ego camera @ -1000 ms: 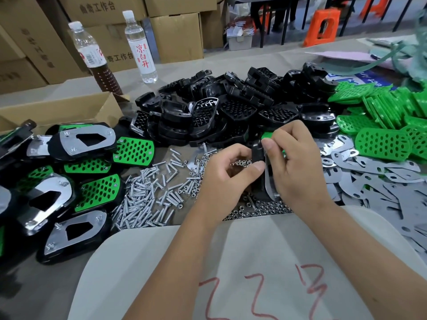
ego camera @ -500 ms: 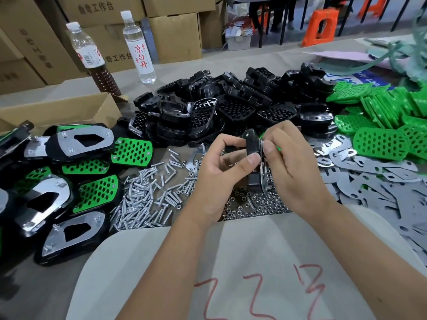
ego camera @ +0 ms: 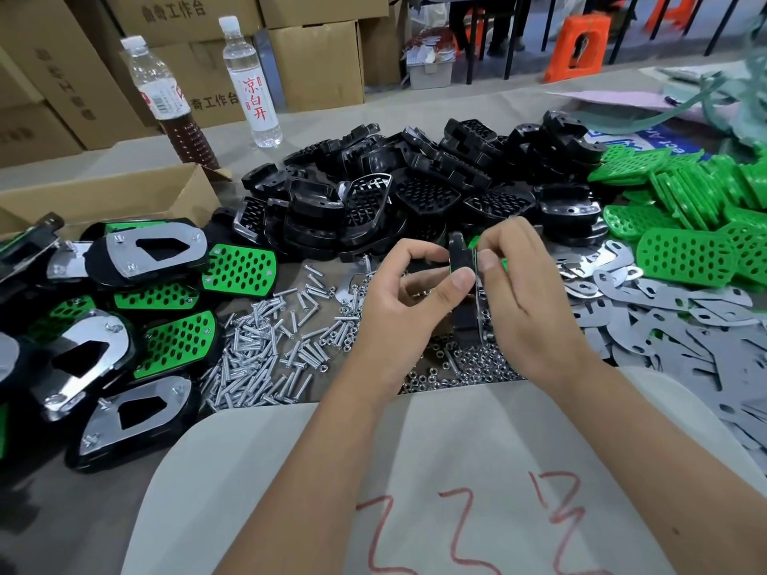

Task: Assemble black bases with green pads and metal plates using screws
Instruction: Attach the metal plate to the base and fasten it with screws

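The black bases [ego camera: 415, 193] are shiny hard plastic, rounded like little shoes, and many have a grid of holes. They sit in a big heap at the back of the table [ego camera: 124, 159]. The green pads [ego camera: 689, 209] are flat, bright and full of oval holes, and they are piled on the right. Just below them lie the metal plates [ego camera: 664, 321], thin, grey and dull, with curved ends. The screws [ego camera: 265, 346] are small and silvery, spread in a loose pile near the middle, with tiny nuts [ego camera: 469, 367] beside them.

The left hand [ego camera: 398, 309] is curled and holds one black base [ego camera: 461, 284] on its edge, thumb pressed on the near side. The right hand [ego camera: 527, 300] grips the same part from the other side, where a green pad and a metal plate sit flat against it (only their thin edges show). This part is held up just above the nuts.

On the left are finished pieces [ego camera: 137, 259], black with green and shiny metal on top. The table is covered in plain brown paper. Two bottles [ego camera: 249, 80] stand at the back near an open cardboard box [ego camera: 103, 197]. Behind them are stacked cartons [ego camera: 315, 60] and an orange stool [ego camera: 579, 47].
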`<state>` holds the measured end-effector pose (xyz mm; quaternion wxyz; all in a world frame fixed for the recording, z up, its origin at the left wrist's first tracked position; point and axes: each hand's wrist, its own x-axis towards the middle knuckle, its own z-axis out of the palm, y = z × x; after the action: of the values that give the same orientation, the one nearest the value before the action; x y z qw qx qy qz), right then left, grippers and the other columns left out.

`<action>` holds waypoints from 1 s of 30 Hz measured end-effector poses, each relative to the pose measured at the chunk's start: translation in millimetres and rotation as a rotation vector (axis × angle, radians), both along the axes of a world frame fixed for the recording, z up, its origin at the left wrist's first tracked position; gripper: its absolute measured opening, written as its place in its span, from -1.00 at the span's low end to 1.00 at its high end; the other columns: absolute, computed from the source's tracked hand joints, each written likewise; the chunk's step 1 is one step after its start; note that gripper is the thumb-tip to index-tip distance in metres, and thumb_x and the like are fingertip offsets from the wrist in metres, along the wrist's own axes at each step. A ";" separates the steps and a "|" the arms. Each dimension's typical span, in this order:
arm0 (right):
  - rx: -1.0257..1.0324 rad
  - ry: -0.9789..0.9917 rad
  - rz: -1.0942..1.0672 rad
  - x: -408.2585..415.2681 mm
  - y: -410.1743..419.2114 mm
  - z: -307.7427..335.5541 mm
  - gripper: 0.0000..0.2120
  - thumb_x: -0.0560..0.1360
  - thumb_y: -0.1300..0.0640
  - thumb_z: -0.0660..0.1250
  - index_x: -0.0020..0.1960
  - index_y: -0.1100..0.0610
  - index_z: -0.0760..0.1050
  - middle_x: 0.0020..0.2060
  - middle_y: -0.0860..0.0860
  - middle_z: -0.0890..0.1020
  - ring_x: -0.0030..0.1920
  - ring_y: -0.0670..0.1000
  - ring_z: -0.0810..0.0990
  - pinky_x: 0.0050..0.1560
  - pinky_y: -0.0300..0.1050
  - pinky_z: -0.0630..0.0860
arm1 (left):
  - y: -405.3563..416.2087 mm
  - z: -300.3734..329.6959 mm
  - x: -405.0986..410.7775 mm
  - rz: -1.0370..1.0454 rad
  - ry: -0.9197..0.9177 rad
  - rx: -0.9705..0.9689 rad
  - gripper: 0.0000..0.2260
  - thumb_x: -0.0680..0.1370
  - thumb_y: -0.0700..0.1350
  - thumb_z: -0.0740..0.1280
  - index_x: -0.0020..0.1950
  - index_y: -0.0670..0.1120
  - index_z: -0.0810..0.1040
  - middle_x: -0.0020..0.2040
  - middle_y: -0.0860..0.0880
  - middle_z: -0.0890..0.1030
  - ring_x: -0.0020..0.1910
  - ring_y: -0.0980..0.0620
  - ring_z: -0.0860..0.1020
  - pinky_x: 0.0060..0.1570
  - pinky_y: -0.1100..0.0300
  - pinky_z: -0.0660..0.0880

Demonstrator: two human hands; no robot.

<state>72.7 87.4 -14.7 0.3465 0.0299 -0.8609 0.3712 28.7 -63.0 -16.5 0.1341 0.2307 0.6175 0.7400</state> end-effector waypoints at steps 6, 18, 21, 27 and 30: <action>-0.005 0.048 -0.043 -0.6 0.7 0.0 -0.74 0.71 0.22 0.14 -0.15 0.15 0.38 -0.15 0.01 0.40 -0.12 -0.09 0.39 -0.09 -0.30 0.29 | -0.1 0.5 0.4 -0.003 0.016 -0.017 -0.73 0.51 0.00 0.53 0.14 -0.01 0.57 -0.15 0.08 0.72 -0.19 0.17 0.66 -0.14 0.30 0.57; -0.044 0.034 -0.129 0.8 -4.7 4.0 -0.65 0.72 0.23 0.17 -0.25 0.15 0.37 -0.20 0.01 0.40 -0.18 0.00 0.37 -0.14 -0.30 0.28 | 0.7 2.5 3.4 -0.011 0.021 0.009 -0.71 0.52 -0.15 0.54 0.18 -0.13 0.55 -0.03 -0.05 0.74 -0.12 0.09 0.69 -0.12 0.22 0.61; -0.141 -0.004 -0.148 1.6 -6.8 3.2 -0.55 0.73 0.12 0.15 -0.33 0.18 0.35 -0.25 0.00 0.40 -0.19 -0.01 0.40 -0.18 -0.24 0.29 | 1.7 2.4 4.1 -0.004 0.045 0.014 -0.71 0.50 -0.16 0.54 0.16 -0.13 0.55 0.06 -0.14 0.72 0.03 0.06 0.69 -0.06 0.16 0.62; -0.079 -0.023 -0.063 1.6 -8.8 2.2 -0.78 0.71 0.22 0.12 -0.12 0.13 0.36 -0.16 -0.03 0.41 -0.10 -0.08 0.39 -0.08 -0.29 0.28 | 0.4 0.8 2.1 0.033 0.025 0.027 -0.76 0.55 -0.17 0.51 0.16 -0.12 0.55 -0.09 0.05 0.73 -0.10 0.16 0.67 -0.14 0.26 0.60; -0.060 -0.011 -0.052 0.6 -9.1 1.4 -0.78 0.70 0.29 0.14 -0.11 0.11 0.37 -0.13 0.00 0.40 -0.09 -0.10 0.39 -0.07 -0.32 0.29 | 0.4 0.7 1.9 0.022 0.013 0.047 -0.75 0.56 -0.19 0.51 0.17 -0.16 0.52 -0.08 0.00 0.73 -0.13 0.12 0.68 -0.17 0.22 0.62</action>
<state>73.3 78.3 -13.3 0.3520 -0.0048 -0.8518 0.3878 30.6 -62.7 -15.8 0.1166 0.2317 0.6032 0.7542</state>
